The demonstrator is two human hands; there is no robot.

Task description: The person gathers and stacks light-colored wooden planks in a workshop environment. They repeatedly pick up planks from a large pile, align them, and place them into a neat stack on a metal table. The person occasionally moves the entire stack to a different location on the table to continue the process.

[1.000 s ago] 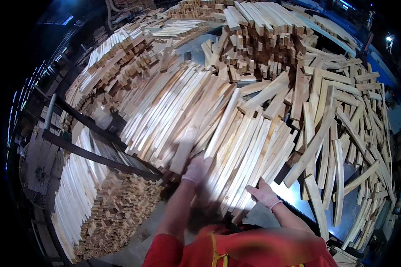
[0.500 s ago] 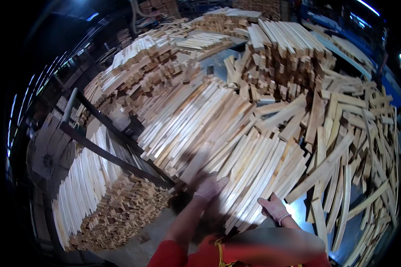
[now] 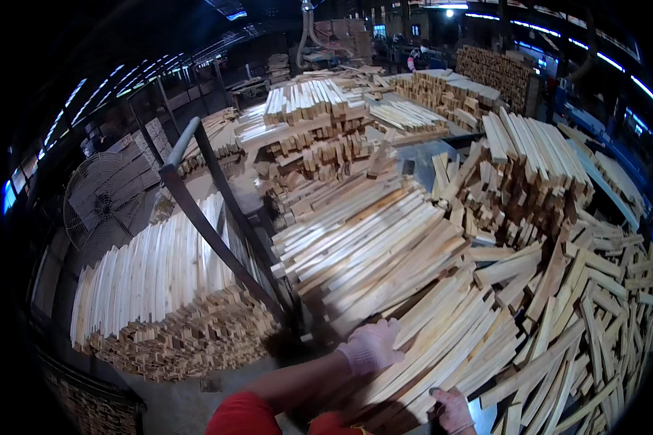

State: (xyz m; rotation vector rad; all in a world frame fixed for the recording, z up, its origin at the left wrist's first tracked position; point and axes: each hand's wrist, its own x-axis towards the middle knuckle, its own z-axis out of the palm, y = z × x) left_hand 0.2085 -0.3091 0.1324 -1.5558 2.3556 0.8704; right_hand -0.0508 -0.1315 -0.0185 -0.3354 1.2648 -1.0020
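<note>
A row of pale wooden strips [image 3: 442, 341] lies side by side in front of me, slanting away to the upper right. My left hand [image 3: 374, 348], in a whitish knit glove, rests against the left side of this row, its fingers stretched out and thumb apart. At the row's near right edge, my right hand [image 3: 453, 412] is gloved too, the thumb laid over the strip ends and the other fingers bent and partly hidden. Beyond the left hand lies a larger layer of strips [image 3: 374, 246], some browner.
A metal rail frame [image 3: 214, 239] stands left, beside a tall strip stack [image 3: 152, 275]. Loose strips [image 3: 595, 319] are heaped at right. More stacks [image 3: 537, 152] stand behind. A round fan [image 3: 103, 206] is at far left, and a person [image 3: 416, 58] is far back.
The view has tilted up and turned left, showing more of the hall. My hands remain at the two sides of the strip row; they sit lower and further right in the picture.
</note>
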